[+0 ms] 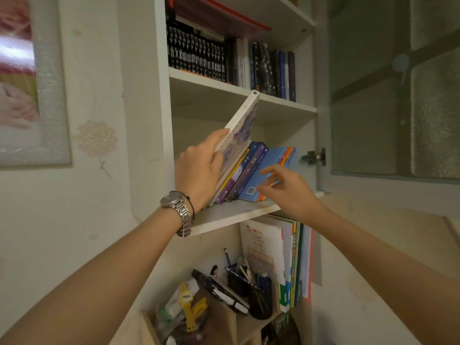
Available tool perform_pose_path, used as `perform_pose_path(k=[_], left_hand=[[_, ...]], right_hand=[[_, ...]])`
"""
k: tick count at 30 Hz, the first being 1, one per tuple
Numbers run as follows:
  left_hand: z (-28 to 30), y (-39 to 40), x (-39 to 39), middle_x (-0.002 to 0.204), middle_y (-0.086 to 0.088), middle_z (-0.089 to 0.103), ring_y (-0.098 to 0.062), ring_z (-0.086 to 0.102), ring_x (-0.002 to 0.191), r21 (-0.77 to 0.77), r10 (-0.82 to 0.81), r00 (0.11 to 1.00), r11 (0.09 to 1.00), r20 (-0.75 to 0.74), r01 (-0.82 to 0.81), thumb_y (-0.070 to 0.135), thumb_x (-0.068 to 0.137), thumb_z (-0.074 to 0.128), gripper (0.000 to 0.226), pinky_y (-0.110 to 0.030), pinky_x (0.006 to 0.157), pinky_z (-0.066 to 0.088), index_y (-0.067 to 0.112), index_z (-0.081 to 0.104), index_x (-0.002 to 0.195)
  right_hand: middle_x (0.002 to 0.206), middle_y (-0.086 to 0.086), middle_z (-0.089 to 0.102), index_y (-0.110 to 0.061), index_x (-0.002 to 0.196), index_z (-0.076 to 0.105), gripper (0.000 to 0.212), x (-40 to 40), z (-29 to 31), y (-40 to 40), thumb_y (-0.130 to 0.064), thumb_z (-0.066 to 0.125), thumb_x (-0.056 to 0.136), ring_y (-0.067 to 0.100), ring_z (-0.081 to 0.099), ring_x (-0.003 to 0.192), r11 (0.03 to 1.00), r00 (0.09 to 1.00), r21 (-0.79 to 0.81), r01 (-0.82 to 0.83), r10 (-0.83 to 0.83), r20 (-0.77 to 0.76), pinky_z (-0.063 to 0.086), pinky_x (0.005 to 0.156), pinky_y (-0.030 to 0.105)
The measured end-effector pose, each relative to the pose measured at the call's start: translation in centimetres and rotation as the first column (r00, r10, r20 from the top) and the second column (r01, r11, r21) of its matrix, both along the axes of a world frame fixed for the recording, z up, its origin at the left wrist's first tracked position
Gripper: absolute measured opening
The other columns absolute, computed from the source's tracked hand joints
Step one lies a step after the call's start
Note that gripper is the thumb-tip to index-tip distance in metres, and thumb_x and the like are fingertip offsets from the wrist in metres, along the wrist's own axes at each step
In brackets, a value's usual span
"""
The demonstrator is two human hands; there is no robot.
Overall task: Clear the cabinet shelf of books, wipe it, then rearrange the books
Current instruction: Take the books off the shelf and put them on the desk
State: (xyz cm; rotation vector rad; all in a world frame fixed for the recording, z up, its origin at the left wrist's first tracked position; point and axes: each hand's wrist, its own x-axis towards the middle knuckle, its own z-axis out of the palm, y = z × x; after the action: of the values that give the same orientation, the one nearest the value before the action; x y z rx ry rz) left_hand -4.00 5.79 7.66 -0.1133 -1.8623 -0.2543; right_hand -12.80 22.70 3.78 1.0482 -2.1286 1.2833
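Note:
A white cabinet shelf (pixel 224 216) carries several books leaning to the left. My left hand (pixel 199 168), with a metal watch on its wrist, grips a white-spined book with a purple cover (pixel 242 120); the book is tilted and sticks up above the others. Right of it lean a yellow-and-purple book (pixel 232 179), a dark blue book (pixel 249 168) and a light blue book (pixel 267 163) with orange ones behind. My right hand (pixel 283 188) has its fingers curled round the light blue book's lower front edge.
The shelf above holds a row of black volumes (pixel 196 56) and dark books. Below stand tall thin workbooks (pixel 268 255), a pen holder (pixel 249 282) and clutter including a yellow watch. The frosted glass door (pixel 393 90) stands open on the right. A framed picture (pixel 27 78) hangs left.

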Motion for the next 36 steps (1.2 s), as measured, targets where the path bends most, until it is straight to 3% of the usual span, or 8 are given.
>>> perform_pose_path(k=[5, 9, 13, 16, 19, 23, 29, 36], left_hand=[[0.2, 0.1, 1.4, 0.093, 0.000, 0.070, -0.004, 0.048, 0.049, -0.004, -0.084, 0.996, 0.996, -0.032, 0.084, 0.014, 0.096, 0.047, 0.041, -0.011, 0.039, 0.038, 0.023, 0.051, 0.135], [0.4, 0.1, 2.3, 0.103, 0.013, 0.064, -0.014, 0.064, 0.065, 0.084, -0.211, 0.972, 0.972, -0.107, 0.221, 0.013, 0.096, 0.049, 0.040, -0.036, 0.049, 0.054, 0.026, 0.052, 0.134], [0.4, 1.4, 3.2, 0.111, 0.022, 0.059, 0.008, 0.062, 0.086, 0.196, -0.378, 0.913, 0.894, -0.152, 0.403, 0.011, 0.096, 0.052, 0.039, -0.031, 0.060, 0.059, 0.023, 0.053, 0.133], [0.2, 2.7, 3.8, 0.122, 0.007, 0.062, 0.001, 0.063, 0.101, 0.303, -0.496, 0.851, 0.795, -0.173, 0.525, 0.008, 0.095, 0.054, 0.038, -0.015, 0.061, 0.054, 0.021, 0.054, 0.131], [-0.2, 3.8, 4.0, 0.115, 0.000, 0.068, -0.009, 0.069, 0.093, 0.422, -0.586, 0.785, 0.671, -0.202, 0.610, 0.006, 0.093, 0.056, 0.038, -0.017, 0.060, 0.054, 0.023, 0.056, 0.128], [-1.5, 5.0, 3.8, 0.103, 0.001, 0.072, -0.012, 0.072, 0.083, 0.528, -0.655, 0.733, 0.562, -0.186, 0.636, 0.010, 0.093, 0.058, 0.038, -0.025, 0.060, 0.057, 0.028, 0.056, 0.126], [-5.4, 6.5, 2.4, 0.091, 0.002, 0.075, -0.017, 0.073, 0.075, 0.705, -0.741, 0.659, 0.399, -0.128, 0.586, 0.006, 0.091, 0.058, 0.039, -0.032, 0.059, 0.058, 0.033, 0.057, 0.119], [-12.7, 8.6, -0.3, 0.086, -0.001, 0.075, -0.024, 0.072, 0.076, 0.835, -0.781, 0.623, 0.326, -0.027, 0.444, 0.008, 0.087, 0.062, 0.038, -0.051, 0.075, 0.057, 0.031, 0.061, 0.117]], right_hand=[[0.109, -0.006, 0.058, -0.022, 0.127, 0.051, 0.040, 0.7, 0.4, -0.5, -0.026, 0.065, 0.090, 0.007, 0.060, 0.087, 0.998, 0.999, -0.059, -0.030, 0.031, 0.011, 0.045, 0.059, 0.008], [0.123, -0.005, 0.052, -0.024, 0.136, 0.042, 0.053, 1.0, 0.5, -0.7, -0.029, 0.067, 0.089, 0.013, 0.057, 0.101, 0.985, 0.993, -0.139, -0.103, 0.109, 0.041, 0.047, 0.062, 0.008], [0.123, -0.017, 0.045, -0.030, 0.142, 0.030, 0.067, 1.0, 0.3, -0.9, -0.025, 0.068, 0.088, 0.013, 0.051, 0.115, 0.929, 0.956, -0.286, -0.234, 0.273, 0.105, 0.046, 0.072, 0.007], [0.138, -0.012, 0.037, -0.049, 0.139, 0.025, 0.088, 0.8, 0.0, -0.6, -0.055, 0.078, 0.069, 0.017, 0.047, 0.128, 0.899, 0.950, -0.383, -0.213, 0.283, 0.135, 0.050, 0.098, 0.034], [0.145, -0.003, 0.034, -0.059, 0.134, 0.022, 0.102, 0.3, -0.5, 0.6, -0.068, 0.082, 0.052, 0.019, 0.049, 0.127, 0.884, 0.953, -0.433, -0.175, 0.262, 0.149, 0.045, 0.103, 0.049], [0.129, -0.010, 0.051, -0.039, 0.145, 0.019, 0.096, 0.2, -1.8, 2.8, -0.036, 0.076, 0.067, 0.013, 0.061, 0.113, 0.842, 0.933, -0.509, -0.179, 0.310, 0.185, 0.051, 0.097, 0.046], [0.118, -0.010, 0.052, -0.034, 0.143, 0.022, 0.087, 0.8, -6.2, 5.8, -0.023, 0.077, 0.076, 0.006, 0.061, 0.100, 0.866, 0.932, -0.500, 0.003, 0.180, 0.316, 0.055, 0.066, 0.014], [0.104, -0.019, 0.052, -0.033, 0.140, 0.025, 0.084, 2.3, -14.1, 9.5, -0.015, 0.078, 0.077, -0.002, 0.062, 0.082, 0.847, 0.878, -0.475, 0.237, 0.023, 0.478, 0.054, 0.063, 0.011]])
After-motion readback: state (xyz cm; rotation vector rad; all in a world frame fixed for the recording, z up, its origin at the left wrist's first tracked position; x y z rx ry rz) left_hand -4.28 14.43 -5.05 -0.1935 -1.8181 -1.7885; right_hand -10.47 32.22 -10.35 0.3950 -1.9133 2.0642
